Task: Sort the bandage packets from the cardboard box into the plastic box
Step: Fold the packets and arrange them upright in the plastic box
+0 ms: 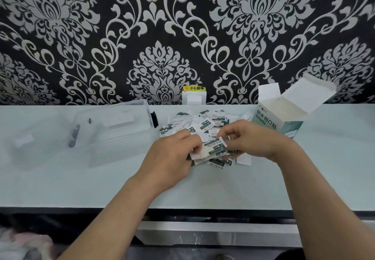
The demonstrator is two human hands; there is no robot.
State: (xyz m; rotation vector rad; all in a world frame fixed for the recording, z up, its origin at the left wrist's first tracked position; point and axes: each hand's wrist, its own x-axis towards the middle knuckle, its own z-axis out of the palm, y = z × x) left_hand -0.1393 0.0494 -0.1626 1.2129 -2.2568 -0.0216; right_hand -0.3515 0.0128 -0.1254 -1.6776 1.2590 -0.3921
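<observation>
I see the cardboard box (269, 121) standing open on the right of the table (203, 186). I think it has been tipped out, but I cannot see down to its bottom. The packets (203, 121) lie in a loose pile on the table, between the two boxes. The left hand (172, 156) and the right hand (255, 138) are at the near side of the pile. Together they hold a small stack (215, 150) of packets. The left fingers (192, 140) curl round one end of it, and the right fingers (229, 133) pinch the other end. The plastic box (129, 138) sits open on the left, with its lid (34, 146) lying beside it. I can see no packets in it. So I think only the first stack is being made, and almost all the packets are left to go in.
</observation>
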